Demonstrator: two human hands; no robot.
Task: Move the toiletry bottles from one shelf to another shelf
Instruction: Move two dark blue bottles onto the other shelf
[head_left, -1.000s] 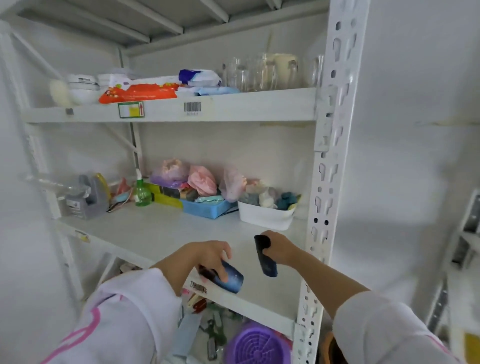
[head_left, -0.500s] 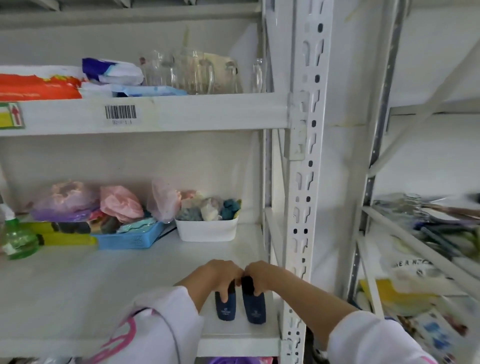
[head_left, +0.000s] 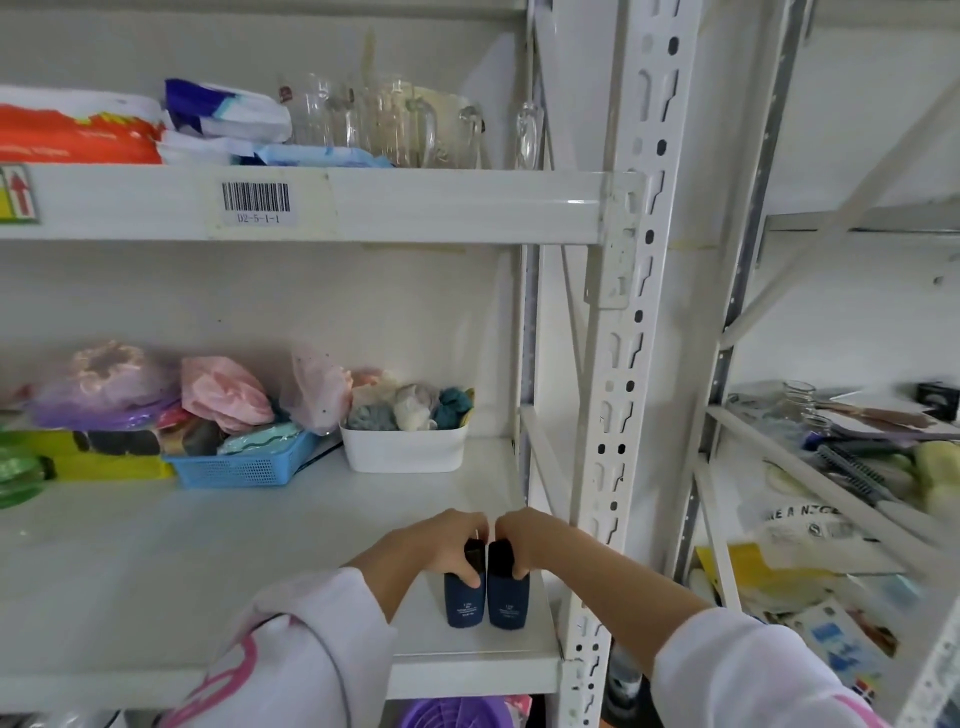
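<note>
Two dark blue toiletry bottles stand upright side by side near the front right corner of the white middle shelf (head_left: 156, 561). My left hand (head_left: 441, 543) grips the top of the left bottle (head_left: 460, 605). My right hand (head_left: 524, 540) grips the top of the right bottle (head_left: 508, 608). The two bottles touch each other, and their black caps are mostly hidden under my fingers. Both bases rest on the shelf surface.
A white tub (head_left: 402, 449) of cloth items and a blue basket (head_left: 244, 465) sit at the back of the shelf. A white slotted upright post (head_left: 623, 364) stands just right of the bottles. Glass mugs (head_left: 395, 127) line the upper shelf. A neighbouring rack at right holds combs and packets.
A second ago both bottles were held tilted in the air at the shelf's front edge. Now they stand upright together on the shelf, my hands still on their tops.
</note>
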